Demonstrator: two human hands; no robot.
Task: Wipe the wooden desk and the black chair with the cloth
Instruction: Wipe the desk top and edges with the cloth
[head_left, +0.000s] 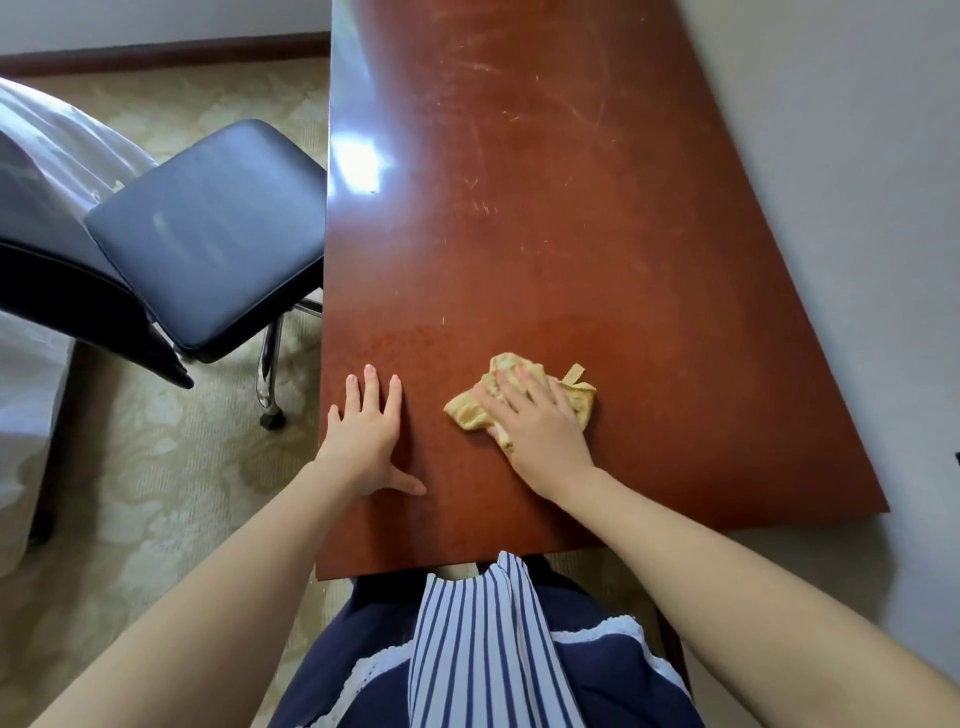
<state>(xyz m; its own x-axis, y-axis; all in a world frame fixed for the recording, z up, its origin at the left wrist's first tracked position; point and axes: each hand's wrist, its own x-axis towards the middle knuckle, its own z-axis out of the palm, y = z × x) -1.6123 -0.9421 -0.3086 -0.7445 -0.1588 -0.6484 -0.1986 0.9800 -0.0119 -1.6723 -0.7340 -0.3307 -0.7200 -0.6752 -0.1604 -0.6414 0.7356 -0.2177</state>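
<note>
A long reddish-brown wooden desk (545, 234) runs from the person's waist up toward 12 o'clock, its right side close along a pale wall (831, 156). The far half of the top carries pale scratches, and a bright patch of glare sits near the left edge at about 10 o'clock from the middle of the view.

The right hand (540, 421) lies at roughly 5 o'clock from the middle, palm down, fingers straight and slightly spread. It presses flat on a crumpled yellow cloth (467, 413), with no fingers curled round it. The cloth rests on the near part of the desk top and bunches out from under the hand toward 9 o'clock and 3 o'clock, a small loop of it sticking up on the far right side.

The left hand (366, 431) rests flat on the bare wood just beside the desk's left edge, at 9 o'clock from the cloth and apart from it — fingers wide, thumb splayed toward the person, holding nothing.

The black chair (208, 228) stands off the desk's left side at about 9 o'clock on patterned beige carpet (156, 467); its padded seat nearly meets the desk edge — whether it touches I cannot tell. A chrome leg with a dark wheel (272, 418) shows below it. White bedding (52, 130) lies behind the chair at 10 o'clock. A blue-and-white striped apron (483, 649) hangs at 6 o'clock.
</note>
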